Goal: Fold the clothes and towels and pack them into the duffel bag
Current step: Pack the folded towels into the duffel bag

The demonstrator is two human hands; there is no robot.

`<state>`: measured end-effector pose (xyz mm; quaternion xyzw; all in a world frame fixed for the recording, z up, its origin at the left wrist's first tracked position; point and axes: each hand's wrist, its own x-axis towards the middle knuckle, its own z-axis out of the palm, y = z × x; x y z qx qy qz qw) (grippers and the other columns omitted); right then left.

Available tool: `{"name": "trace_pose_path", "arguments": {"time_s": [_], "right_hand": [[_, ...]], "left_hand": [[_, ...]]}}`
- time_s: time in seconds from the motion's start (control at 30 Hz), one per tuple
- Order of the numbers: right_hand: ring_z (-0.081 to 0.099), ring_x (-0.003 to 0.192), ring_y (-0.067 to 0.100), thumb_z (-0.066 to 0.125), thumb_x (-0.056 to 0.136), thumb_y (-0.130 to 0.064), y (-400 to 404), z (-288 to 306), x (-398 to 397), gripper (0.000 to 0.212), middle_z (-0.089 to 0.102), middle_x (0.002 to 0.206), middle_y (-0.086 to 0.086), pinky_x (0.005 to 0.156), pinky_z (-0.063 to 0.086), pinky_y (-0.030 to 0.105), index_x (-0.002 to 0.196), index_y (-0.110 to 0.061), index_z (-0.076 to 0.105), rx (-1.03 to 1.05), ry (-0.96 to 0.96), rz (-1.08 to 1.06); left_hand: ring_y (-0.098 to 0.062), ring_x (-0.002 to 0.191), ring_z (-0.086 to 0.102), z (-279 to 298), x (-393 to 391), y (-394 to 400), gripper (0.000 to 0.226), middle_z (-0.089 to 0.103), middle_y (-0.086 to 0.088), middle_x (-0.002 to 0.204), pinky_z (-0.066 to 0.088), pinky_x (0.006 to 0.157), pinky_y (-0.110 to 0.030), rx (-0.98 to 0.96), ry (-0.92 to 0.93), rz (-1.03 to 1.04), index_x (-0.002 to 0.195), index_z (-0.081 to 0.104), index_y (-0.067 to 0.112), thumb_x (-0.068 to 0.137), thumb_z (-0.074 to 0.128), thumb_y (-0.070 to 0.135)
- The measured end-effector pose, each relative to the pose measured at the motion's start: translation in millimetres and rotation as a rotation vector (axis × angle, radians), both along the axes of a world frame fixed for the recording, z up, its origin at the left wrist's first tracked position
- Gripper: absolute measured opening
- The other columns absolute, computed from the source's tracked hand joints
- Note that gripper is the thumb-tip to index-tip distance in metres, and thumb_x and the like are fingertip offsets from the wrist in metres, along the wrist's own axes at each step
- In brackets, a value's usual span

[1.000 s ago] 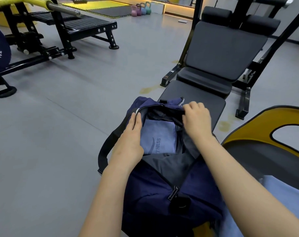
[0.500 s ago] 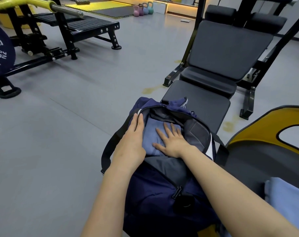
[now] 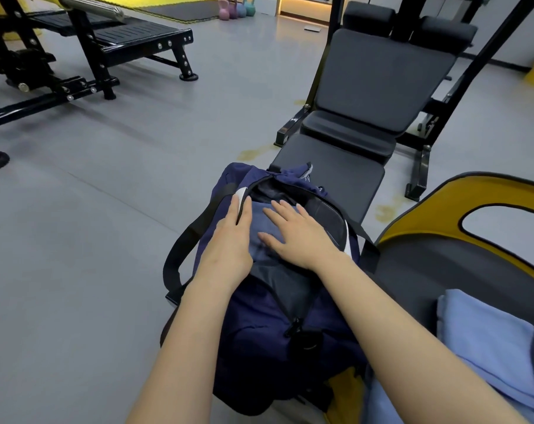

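Observation:
A navy duffel bag lies open in front of me, its far end on a black bench. Inside the opening lies a folded blue-grey cloth. My right hand presses flat on that cloth with its fingers spread. At the left rim of the opening rests my left hand, fingers straight along the zipper edge. A folded light blue towel lies at the lower right on a dark seat.
A black adjustable bench stands just beyond the bag. A yellow and grey seat frame curves along the right. Black gym frames stand at the far left, small kettlebells at the back. Grey floor spreads to the left.
My right hand let go of the bag's far right rim, dropped onto the cloth inside, then slid a little farther in. My left hand stayed on the left rim.

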<state>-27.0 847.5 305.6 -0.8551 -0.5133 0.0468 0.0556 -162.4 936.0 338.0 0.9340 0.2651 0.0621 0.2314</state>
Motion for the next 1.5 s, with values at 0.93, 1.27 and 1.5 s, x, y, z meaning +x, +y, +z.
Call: {"name": "trace_pose_path", "arguments": {"time_s": [0.93, 1.27, 1.5], "right_hand": [[0.013, 0.147, 0.014, 0.034, 0.101, -0.043, -252.6, 1.5, -38.0, 0.054, 0.026, 0.157, -0.002, 0.118, 0.006, 0.028, 0.149, -0.019, 0.031, 0.034, 0.057, -0.377], [0.019, 0.145, 0.015, 0.044, 0.099, -0.039, -321.2, -56.3, -65.5, 0.059, 0.013, 0.160, -0.002, 0.109, 0.031, 0.032, 0.150, -0.020, 0.024, -0.074, 0.308, -0.599], [-0.004, 0.148, 0.014, 0.047, 0.099, -0.037, -325.7, -76.9, -69.4, 0.067, -0.007, 0.161, -0.002, 0.111, 0.032, 0.029, 0.153, -0.020, 0.012, -0.100, 0.375, -0.574]], "left_hand": [[-0.019, 0.138, 0.031, -12.9, 22.9, -171.0, 0.050, 0.029, 0.002, 0.153, 0.031, 0.110, -0.033, 0.044, -0.072, -0.510, 0.149, 0.025, 0.020, 0.100, 0.038, 0.019], [-0.033, 0.119, 0.051, -91.7, 41.6, -243.5, 0.046, 0.050, -0.017, 0.133, 0.041, 0.093, -0.034, -0.119, 0.534, -0.416, 0.134, 0.042, -0.001, 0.100, 0.039, 0.029], [-0.028, 0.116, 0.054, -128.8, 35.2, -246.3, 0.057, 0.052, -0.012, 0.132, 0.047, 0.096, -0.036, -0.784, 0.491, 0.006, 0.133, 0.042, 0.003, 0.090, 0.059, 0.035]]}}
